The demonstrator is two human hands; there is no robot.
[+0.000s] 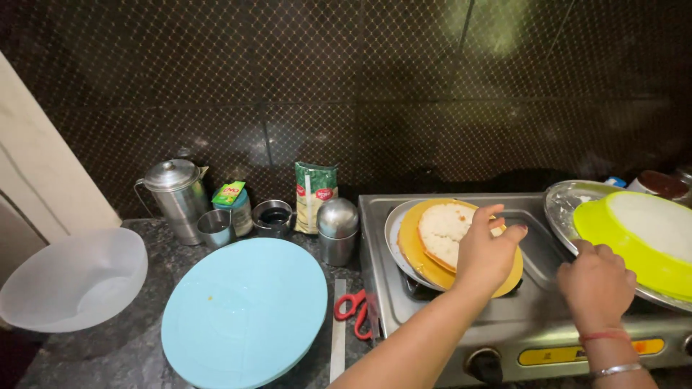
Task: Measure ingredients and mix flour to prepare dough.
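Note:
My left hand (pixel 487 253) reaches over the steel stove (pixel 533 317), fingers and thumb closed on the right edge of a round pale cake layer (pixel 441 229). The layer lies on a yellow round board (pixel 414 252), which sits on a steel plate (pixel 391 234) over the burner. My right hand (pixel 595 282), with bangles at the wrist, grips the near-left rim of a lime green plate (pixel 613 241). That plate carries a second white cake layer (pixel 659 223) and rests on a large steel tray (pixel 566 205).
A light blue turntable (pixel 245 313) stands on the dark counter, with red scissors (pixel 355 311) and a steel ruler (pixel 338 331) beside it. A white plastic bowl (pixel 76 277) is at the far left. Behind stand a steel jug (pixel 175 196), small steel cups, a lidded steel pot (pixel 337 229) and a green packet (pixel 315 194).

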